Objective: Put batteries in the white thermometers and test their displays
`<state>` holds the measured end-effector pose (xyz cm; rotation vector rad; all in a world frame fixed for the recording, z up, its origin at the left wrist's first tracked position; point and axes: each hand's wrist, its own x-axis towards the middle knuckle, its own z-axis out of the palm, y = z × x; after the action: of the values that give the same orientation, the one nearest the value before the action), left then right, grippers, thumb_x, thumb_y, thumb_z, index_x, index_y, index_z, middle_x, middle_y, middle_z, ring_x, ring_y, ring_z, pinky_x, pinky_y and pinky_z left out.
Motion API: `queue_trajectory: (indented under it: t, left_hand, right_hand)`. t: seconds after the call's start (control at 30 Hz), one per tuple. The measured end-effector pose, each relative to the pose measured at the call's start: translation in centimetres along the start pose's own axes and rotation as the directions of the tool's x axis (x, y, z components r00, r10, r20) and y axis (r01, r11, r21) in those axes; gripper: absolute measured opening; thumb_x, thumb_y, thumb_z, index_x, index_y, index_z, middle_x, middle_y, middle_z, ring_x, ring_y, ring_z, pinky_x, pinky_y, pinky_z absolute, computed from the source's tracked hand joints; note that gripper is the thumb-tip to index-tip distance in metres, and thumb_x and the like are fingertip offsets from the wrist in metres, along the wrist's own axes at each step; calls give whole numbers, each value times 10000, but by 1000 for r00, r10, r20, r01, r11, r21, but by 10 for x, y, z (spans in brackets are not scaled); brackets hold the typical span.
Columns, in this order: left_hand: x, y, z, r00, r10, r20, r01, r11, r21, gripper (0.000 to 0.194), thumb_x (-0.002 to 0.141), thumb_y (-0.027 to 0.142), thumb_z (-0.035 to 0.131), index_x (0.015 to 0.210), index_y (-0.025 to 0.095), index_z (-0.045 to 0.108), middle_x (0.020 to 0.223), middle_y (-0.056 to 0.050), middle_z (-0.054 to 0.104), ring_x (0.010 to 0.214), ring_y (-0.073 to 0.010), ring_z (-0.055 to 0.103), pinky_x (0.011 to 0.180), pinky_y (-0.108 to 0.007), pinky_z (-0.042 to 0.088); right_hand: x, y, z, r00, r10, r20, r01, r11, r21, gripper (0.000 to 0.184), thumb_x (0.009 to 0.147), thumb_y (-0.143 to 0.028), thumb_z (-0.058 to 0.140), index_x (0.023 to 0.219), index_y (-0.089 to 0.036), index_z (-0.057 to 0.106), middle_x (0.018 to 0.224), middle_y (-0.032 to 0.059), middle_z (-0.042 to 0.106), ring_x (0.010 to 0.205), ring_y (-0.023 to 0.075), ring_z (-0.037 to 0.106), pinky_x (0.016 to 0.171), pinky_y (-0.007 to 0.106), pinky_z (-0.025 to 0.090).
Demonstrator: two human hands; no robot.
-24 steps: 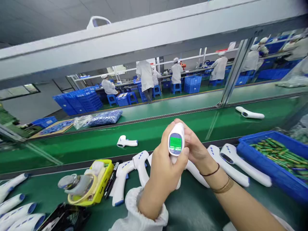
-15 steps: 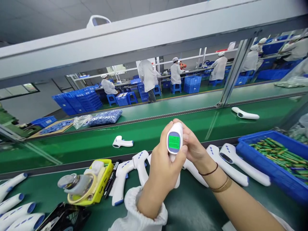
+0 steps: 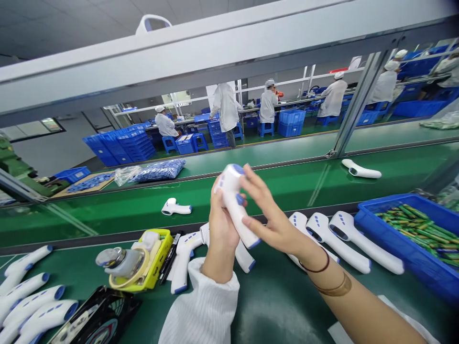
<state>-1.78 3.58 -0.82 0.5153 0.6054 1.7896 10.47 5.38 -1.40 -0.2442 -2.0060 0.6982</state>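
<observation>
My left hand [image 3: 219, 234] is wrapped around a white infrared thermometer gun [image 3: 234, 200] with blue buttons and a blue trigger, held tilted above the bench. Its screen no longer faces me. My right hand [image 3: 274, 217] is at the gun's right side, fingers apart, fingertips close to its head and handle; whether they touch it is hard to tell. Several similar thermometers [image 3: 324, 234] lie to the right of my hands. Others [image 3: 184, 255] rest just left of my left wrist, and more [image 3: 43, 310] lie at the lower left.
A yellow tray [image 3: 161, 253] holds a dispenser bottle [image 3: 124, 265], with black markers [image 3: 170, 258] beside it. A black fan [image 3: 103, 320] sits in front. At right, a blue bin [image 3: 373, 210] contains green batteries [image 3: 419, 229]. Two thermometers lie on the green belt [image 3: 287, 191]. Co-workers [image 3: 225, 107] are behind.
The thermometer has turned from its green lit screen facing me to its side. My right hand has loosened from it and its fingers have spread. Both hands shifted slightly.
</observation>
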Motion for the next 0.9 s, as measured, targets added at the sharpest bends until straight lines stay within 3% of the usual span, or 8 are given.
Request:
queue_trajectory:
  t: [0.17,0.43,0.5,0.57,0.63,0.7,0.8,0.9]
  left_hand:
    - [12,22,-1,910,-371,-188,265,866,-425,283,992,309,373,912,113,560,628,16,559,486,-42,547,520,-111,461]
    - [12,22,-3,938,-263,-224,144,886,-440,260,987,275,370,863,127,544,601,35,539,452,-34,522,486,-124,439]
    - [10,22,-4,949,-138,-283,11,913,-408,268,980,337,384,882,146,545,613,45,543,448,-30,507,468,-128,408]
    - [7,21,-4,944,49,-327,-163,929,-332,268,968,392,404,947,168,549,659,41,565,485,-43,522,491,-147,408]
    - [5,19,-5,926,198,-320,-285,925,-250,266,952,412,432,1047,189,541,728,28,590,535,-59,543,535,-169,420]
    - [4,17,-7,920,266,-289,-331,921,-206,290,937,414,460,1134,209,518,796,18,606,582,-64,563,583,-176,433]
    - [8,14,-12,910,313,-271,-362,920,-152,321,925,383,486,1206,228,484,853,14,619,643,-71,596,654,-183,455]
    - [13,13,-18,903,349,-252,-379,922,-77,298,921,357,496,1193,236,492,905,11,629,690,-75,617,695,-188,464]
  right_hand:
    - [1,3,15,984,-34,177,-4,978,210,257,949,-239,608,1200,-222,663,1329,66,623,1365,226,473,1212,429,283]
    - [-6,8,44,995,-76,-59,88,968,235,258,1000,-219,485,1218,-217,624,1327,82,610,1350,213,480,1204,415,290]
    - [-6,3,56,986,113,-126,-27,841,540,229,1020,-254,435,1124,-240,639,1249,58,642,1350,203,477,1186,412,322]
    - [-4,-2,66,939,319,-128,-88,583,808,153,994,-242,488,1035,-249,634,1137,25,679,1297,185,525,1165,388,359]
    - [-1,-4,70,899,425,-103,-81,393,916,67,924,-201,587,967,-245,614,1064,1,699,1240,170,567,1142,355,389]
    - [2,4,66,894,442,-66,-103,349,932,102,879,-209,640,956,-243,582,1080,-2,699,1233,176,572,1136,356,395]
    - [-3,38,50,907,420,11,-266,554,789,274,919,-343,579,1167,-258,500,1234,56,646,1267,214,550,1123,432,400]
    - [-19,86,35,877,454,157,-476,864,162,455,905,-337,555,1332,-222,449,1412,129,521,1360,256,444,1165,500,306]
